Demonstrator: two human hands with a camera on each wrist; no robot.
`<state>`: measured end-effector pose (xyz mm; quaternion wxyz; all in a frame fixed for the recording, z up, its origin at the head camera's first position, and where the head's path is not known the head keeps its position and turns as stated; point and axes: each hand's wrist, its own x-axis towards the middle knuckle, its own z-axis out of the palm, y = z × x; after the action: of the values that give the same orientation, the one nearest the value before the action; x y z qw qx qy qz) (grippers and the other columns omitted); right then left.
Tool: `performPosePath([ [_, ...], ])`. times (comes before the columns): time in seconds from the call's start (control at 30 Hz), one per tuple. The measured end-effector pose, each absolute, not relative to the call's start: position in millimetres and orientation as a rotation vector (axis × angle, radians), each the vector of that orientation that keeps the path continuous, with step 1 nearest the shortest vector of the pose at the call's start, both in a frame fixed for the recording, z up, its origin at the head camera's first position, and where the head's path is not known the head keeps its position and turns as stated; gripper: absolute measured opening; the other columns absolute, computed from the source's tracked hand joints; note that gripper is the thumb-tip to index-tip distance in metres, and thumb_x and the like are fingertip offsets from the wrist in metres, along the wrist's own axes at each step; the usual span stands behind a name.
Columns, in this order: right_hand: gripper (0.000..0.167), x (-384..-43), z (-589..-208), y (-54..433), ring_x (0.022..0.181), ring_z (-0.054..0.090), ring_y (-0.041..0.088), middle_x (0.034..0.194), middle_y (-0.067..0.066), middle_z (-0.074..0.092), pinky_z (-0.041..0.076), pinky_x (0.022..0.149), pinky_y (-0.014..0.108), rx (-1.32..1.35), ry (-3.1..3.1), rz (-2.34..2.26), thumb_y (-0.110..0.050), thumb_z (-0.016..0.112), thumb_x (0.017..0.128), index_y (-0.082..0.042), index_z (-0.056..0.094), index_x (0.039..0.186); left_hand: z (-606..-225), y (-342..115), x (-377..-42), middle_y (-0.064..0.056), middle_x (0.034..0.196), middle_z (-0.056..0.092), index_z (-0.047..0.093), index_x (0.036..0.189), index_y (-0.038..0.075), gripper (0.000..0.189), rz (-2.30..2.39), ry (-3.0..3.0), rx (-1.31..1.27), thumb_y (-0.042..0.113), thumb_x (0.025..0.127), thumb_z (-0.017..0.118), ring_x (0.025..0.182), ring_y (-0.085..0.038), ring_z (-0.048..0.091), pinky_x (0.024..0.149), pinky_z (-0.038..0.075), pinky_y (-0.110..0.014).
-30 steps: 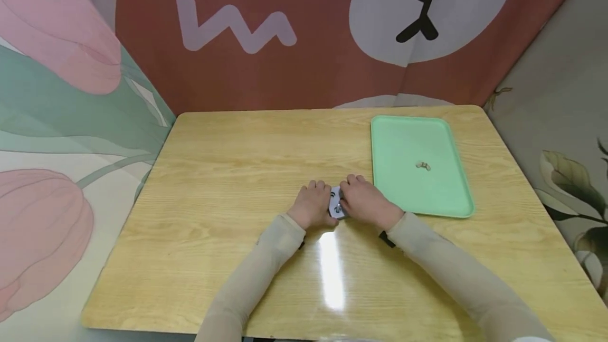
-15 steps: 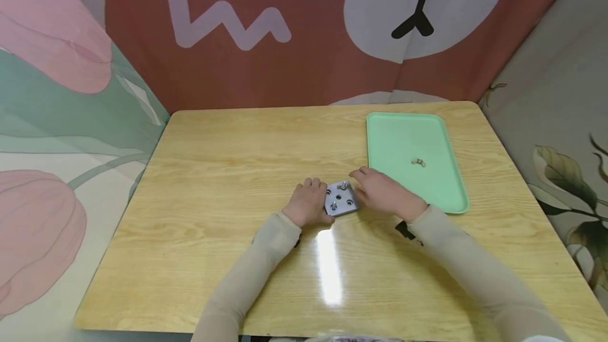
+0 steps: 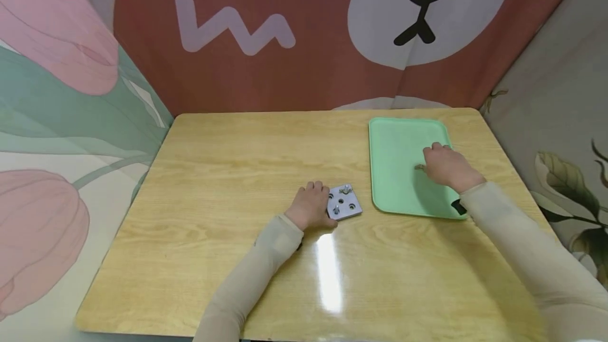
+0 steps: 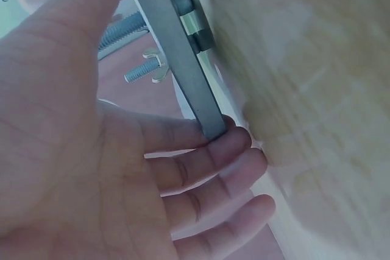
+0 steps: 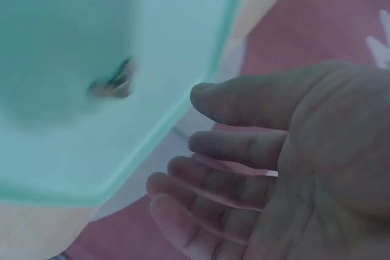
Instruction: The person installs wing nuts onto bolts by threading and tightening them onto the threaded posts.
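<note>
Evidently, the left grip [image 3: 310, 207] holds the metal plate [image 3: 345, 203] — the right grip [image 3: 448, 165], loosely parted, hovers over the green tray [image 3: 395, 173].

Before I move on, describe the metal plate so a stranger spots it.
On the wooden table, find the green tray. Left of it in the head view, the left hand grips the metal plate. Unlike the tray, the plate is gray, with threaded bolts sticking up.

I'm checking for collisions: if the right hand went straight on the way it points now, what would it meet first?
The right hand would probably meet the small metal piece on the green tray; its height above the tray is unclear.
</note>
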<state>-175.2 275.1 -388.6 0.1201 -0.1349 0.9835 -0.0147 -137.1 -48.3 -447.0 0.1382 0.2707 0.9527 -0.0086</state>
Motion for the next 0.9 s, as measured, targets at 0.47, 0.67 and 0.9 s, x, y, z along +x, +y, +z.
performPosePath([
  [0.47, 0.009, -197, -422, 295, 0.073, 0.053, 0.028, 0.080, 0.013, 0.053, 0.042, 0.064, 0.042, -0.599, 2.822, -0.156, -0.003, 0.056, 0.091, 0.005, 0.058, 0.093, -448, -48, -135, -0.007, 0.113, 0.048, 0.047, 0.130, 0.006, 0.084, -0.034, 2.775, 0.803, 0.064, 0.073, 0.066, 0.099, -0.021, 0.045, 0.085, 0.043, -0.037],
  [0.67, 0.010, -197, -432, 294, 0.066, 0.046, 0.022, 0.075, 0.009, 0.054, 0.037, 0.062, 0.038, -0.577, 2.827, -0.186, -0.001, 0.053, 0.092, -0.001, 0.055, 0.082, -448, -47, -132, -0.007, 0.113, 0.048, 0.048, 0.129, 0.006, 0.082, -0.022, 2.772, 0.810, 0.064, 0.074, 0.066, 0.098, -0.020, 0.045, 0.084, 0.043, -0.037],
  [0.9, 0.017, -197, -434, 287, 0.062, 0.042, 0.022, 0.067, 0.007, 0.049, 0.036, 0.059, 0.037, -0.598, 2.853, -0.203, 0.001, 0.048, 0.093, -0.003, 0.050, 0.076, -447, -47, -133, -0.009, 0.119, 0.048, 0.047, 0.131, 0.004, 0.083, 0.005, 2.791, 0.819, 0.060, 0.074, 0.068, 0.104, -0.023, 0.046, 0.090, 0.041, -0.040],
])
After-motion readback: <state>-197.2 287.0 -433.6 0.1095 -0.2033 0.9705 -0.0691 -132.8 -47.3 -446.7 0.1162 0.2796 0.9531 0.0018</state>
